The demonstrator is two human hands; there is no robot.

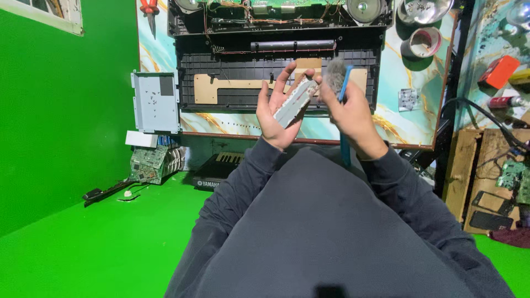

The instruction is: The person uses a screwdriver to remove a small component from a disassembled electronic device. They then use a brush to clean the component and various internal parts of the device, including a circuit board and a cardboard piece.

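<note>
Grip on the left hand (pixel 277 113) is looking pretty loose: the fingers are spread wide and the long grey strip (pixel 295 102) is just resting across the palm, pinned by the thumb. Right hand (pixel 350 113) is closing firmly around a blue-handled brush (pixel 338 77), with the grey bristles sitting just beside the top end of the strip. I'm guessing a hard brush stroke could knock the strip out of that open palm and into the lap, or onto the green floor (pixel 83 243). Dust could also be landing on the opened keyboard (pixel 276 55) lying on the marble-pattern desk (pixel 419 121) beyond the hands.
</note>
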